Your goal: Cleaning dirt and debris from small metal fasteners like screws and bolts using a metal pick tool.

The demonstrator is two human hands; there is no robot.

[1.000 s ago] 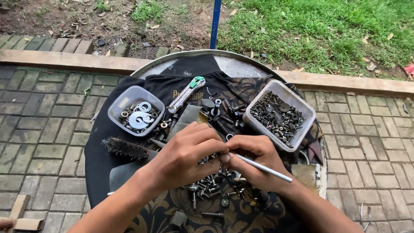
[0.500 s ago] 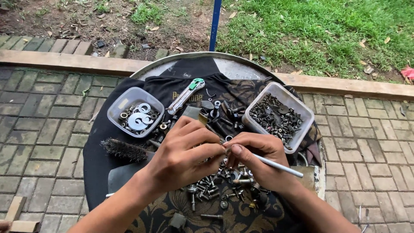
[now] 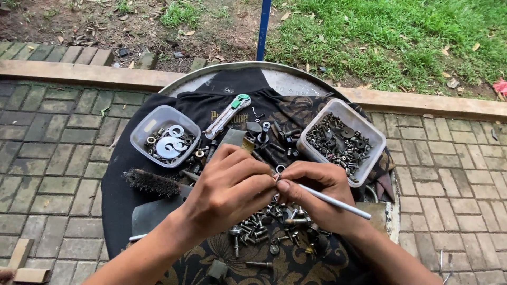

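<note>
Over the bolt pile [image 3: 259, 224], the right hand [image 3: 311, 192] gripped a rod [image 3: 332, 202]; the left hand [image 3: 232, 192] pinched its tip. Most bolts lay unsorted between the tubs [image 3: 346, 140].

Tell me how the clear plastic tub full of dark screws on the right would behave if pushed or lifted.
The clear plastic tub of dark screws is heaped with metal hardware, so it is probably heavy for its size. Its thin walls may flex if lifted by one rim. Pushed, it would likely drag and bunch the black cloth beneath it rather than slide freely.
</note>
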